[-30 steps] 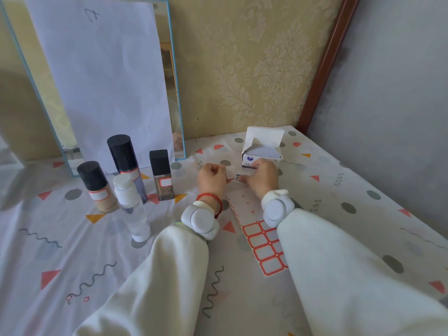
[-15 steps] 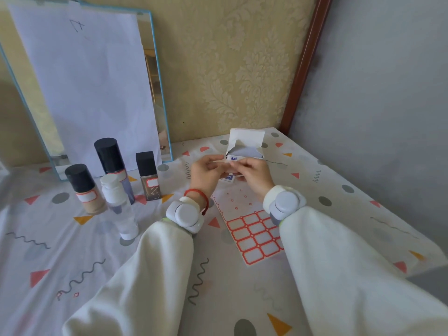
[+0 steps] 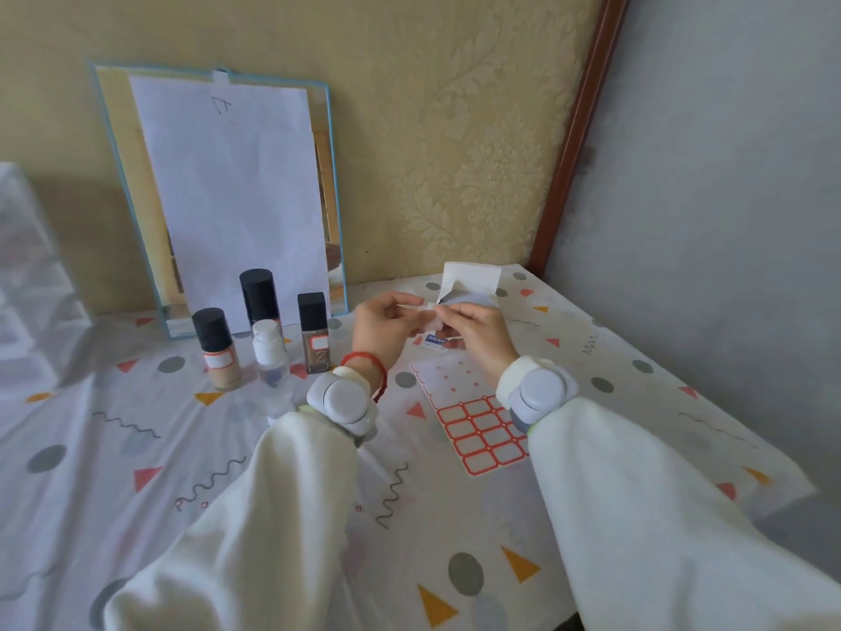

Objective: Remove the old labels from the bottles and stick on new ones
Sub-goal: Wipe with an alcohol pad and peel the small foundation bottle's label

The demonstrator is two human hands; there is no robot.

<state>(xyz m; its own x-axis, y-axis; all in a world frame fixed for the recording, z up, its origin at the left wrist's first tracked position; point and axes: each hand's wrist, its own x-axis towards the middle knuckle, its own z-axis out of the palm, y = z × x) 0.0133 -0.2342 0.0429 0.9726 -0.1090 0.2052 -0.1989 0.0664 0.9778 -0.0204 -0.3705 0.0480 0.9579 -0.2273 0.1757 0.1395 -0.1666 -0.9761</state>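
Several bottles stand at the left by the mirror: a beige one with a black cap (image 3: 216, 355), a tall dark one (image 3: 259, 294), a square one with a red-edged label (image 3: 315, 335), and a clear one with a white cap (image 3: 270, 357). A label sheet (image 3: 478, 423) with red-bordered stickers lies flat on the table. My left hand (image 3: 384, 327) and my right hand (image 3: 473, 332) are raised together above it, both pinching a small white piece (image 3: 430, 317). It is too small to tell whether it is a wipe or a sticker.
An open white box (image 3: 471, 284) stands just behind my hands. A mirror (image 3: 218, 193) covered with white paper leans on the wall. The table's right edge (image 3: 773, 466) runs close to the grey wall. A clear plastic thing (image 3: 27, 284) sits at far left.
My hands rose from the table near the box and now hold the white piece between them at box height. The camera view tilted up and pulled back.
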